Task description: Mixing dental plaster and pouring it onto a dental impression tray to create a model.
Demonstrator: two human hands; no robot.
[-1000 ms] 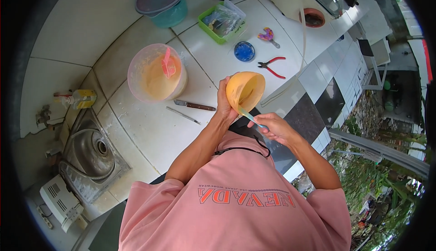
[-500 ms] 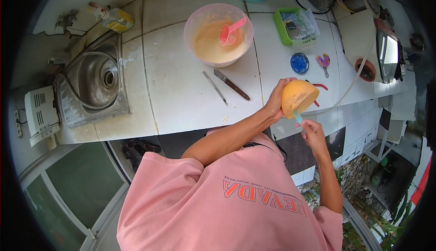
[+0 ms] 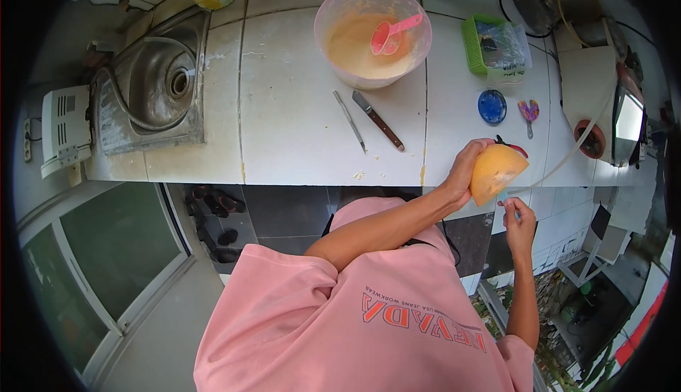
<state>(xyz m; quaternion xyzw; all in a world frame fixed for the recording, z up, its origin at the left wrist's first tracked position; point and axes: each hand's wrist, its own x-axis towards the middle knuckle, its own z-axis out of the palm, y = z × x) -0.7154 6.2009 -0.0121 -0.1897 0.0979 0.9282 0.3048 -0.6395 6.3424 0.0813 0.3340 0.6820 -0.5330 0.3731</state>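
My left hand [image 3: 464, 171] grips an orange-yellow, half-round mixing bowl [image 3: 501, 169], tilted on its side above the counter's front edge. Whitish smears show on the bowl. Just below it, my right hand [image 3: 521, 223] is closed around a light-blue spatula [image 3: 503, 197], whose far end meets the bowl's lower edge; my fingers cover most of the handle. Beyond the bowl lie a blue round lid-like piece [image 3: 492, 107] and a purple-and-yellow impression tray [image 3: 529, 115] with a handle. A red-and-black object [image 3: 512, 148] is partly hidden behind the bowl.
On the white tiled counter [image 3: 284, 130] stands a pink tub [image 3: 339, 59] of pale powder with a pink scoop [image 3: 389, 37]. A wooden-handled knife [image 3: 381, 124] and a thin metal tool [image 3: 349, 121] lie before it. Further off are a green basket [image 3: 474, 46] and a steel sink [image 3: 159, 84].
The view has shifted, so the counter things appear further up and right. The bowl has turned in my left hand, and my right hand with the spatula stays at its lower edge.
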